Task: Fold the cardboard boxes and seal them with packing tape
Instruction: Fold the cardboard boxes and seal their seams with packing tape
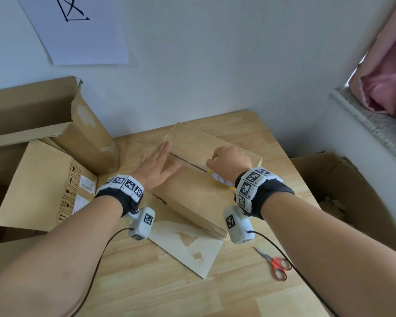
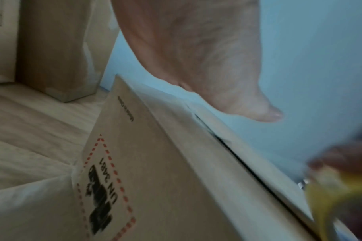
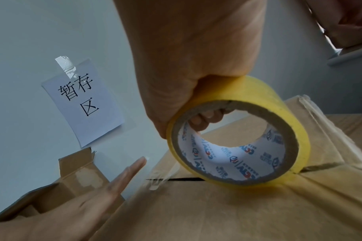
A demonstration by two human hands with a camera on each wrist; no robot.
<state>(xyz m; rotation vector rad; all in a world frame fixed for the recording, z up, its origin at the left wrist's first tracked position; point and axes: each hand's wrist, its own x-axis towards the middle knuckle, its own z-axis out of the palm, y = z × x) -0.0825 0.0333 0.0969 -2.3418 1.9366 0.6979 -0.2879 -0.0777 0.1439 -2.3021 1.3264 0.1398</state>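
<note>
On the wooden table sits the cardboard box, flaps folded shut, centre seam partly taped. Left hand, fingers straight and flat, rests at the seam's far end, likely pinning the flaps and tape start. Right hand grips the yellow packing tape roll, fingers through the core, roll on the seam to lay tape. Scissors lie near, probably for cutting.

Open cartons crowd left; scissors right.
</note>
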